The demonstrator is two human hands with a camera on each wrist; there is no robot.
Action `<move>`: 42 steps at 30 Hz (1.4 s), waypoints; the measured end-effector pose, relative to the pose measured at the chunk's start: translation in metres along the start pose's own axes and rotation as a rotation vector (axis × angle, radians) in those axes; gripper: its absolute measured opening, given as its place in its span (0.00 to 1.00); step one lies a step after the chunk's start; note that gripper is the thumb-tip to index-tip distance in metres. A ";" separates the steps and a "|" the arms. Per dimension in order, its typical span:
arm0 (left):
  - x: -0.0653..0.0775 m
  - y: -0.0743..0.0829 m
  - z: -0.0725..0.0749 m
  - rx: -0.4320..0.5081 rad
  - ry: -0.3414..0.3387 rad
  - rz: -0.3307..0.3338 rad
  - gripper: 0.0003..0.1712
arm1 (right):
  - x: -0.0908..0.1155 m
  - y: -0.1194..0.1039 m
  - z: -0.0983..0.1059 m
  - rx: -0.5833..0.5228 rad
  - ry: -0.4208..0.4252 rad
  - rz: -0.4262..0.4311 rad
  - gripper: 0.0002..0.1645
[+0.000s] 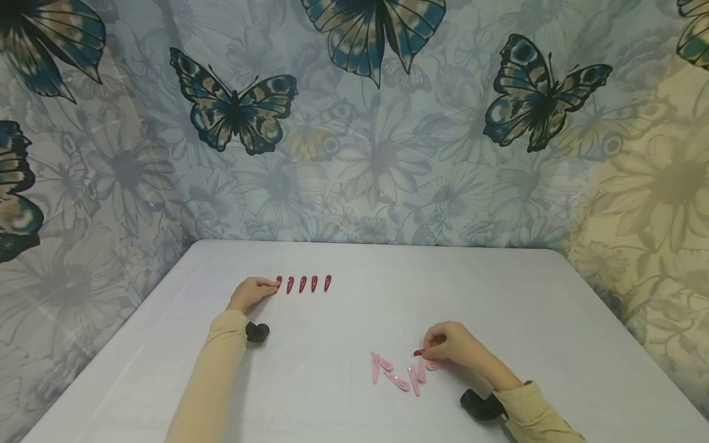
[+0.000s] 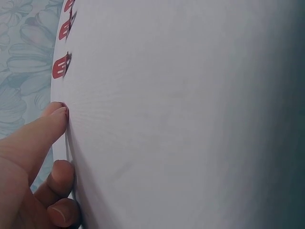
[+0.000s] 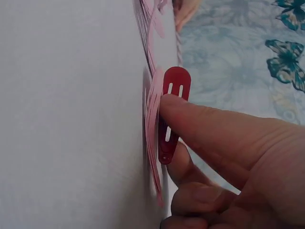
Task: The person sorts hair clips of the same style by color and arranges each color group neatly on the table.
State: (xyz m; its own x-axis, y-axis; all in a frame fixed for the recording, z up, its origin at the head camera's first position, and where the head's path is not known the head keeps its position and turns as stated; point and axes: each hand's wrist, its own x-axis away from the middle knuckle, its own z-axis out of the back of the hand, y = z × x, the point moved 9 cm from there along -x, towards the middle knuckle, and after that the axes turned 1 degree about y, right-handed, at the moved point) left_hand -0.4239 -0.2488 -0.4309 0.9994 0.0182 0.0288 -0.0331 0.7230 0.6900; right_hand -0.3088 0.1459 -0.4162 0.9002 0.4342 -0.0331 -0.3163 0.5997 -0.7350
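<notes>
Several red snap hair clips [image 1: 303, 284] stand side by side in a row toward the back of the white table. At the row's left end, my left hand [image 1: 250, 293] pinches the outermost red hair clip [image 1: 279, 280] between thumb and forefinger; the fingertips mostly cover it in the left wrist view. Over on the right, my right hand [image 1: 456, 346] holds another red hair clip [image 3: 177, 81] between thumb and fingers, just above the table. Right beside it, several pink hair clips [image 1: 396, 381] lie in a loose scatter, some partly behind the right hand.
The white table [image 1: 332, 332] reaches back to a wall hanging [image 1: 382, 166] printed with butterflies and flowers. Black wrist cameras sit on the left wrist [image 1: 257, 333] and right wrist [image 1: 480, 406], close above the tabletop.
</notes>
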 end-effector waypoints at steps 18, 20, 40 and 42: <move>0.000 -0.001 -0.001 0.009 -0.006 0.000 0.14 | -0.002 0.014 0.009 -0.085 0.067 -0.051 0.05; -0.001 -0.001 -0.001 0.005 -0.005 -0.003 0.14 | -0.002 0.014 0.010 -0.096 0.069 -0.049 0.05; -0.005 -0.002 -0.001 0.000 -0.008 -0.014 0.16 | -0.002 0.015 0.010 -0.165 0.046 -0.099 0.13; -0.004 0.000 0.000 -0.002 -0.008 -0.019 0.16 | -0.002 0.015 0.010 -0.170 0.046 -0.100 0.14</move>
State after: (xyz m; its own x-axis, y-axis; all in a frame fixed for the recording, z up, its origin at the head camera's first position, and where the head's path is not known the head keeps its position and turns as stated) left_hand -0.4282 -0.2490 -0.4314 0.9998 -0.0014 0.0215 -0.0138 0.7243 0.6894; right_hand -0.3186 0.1603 -0.4201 0.9386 0.3447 0.0173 -0.1734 0.5143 -0.8399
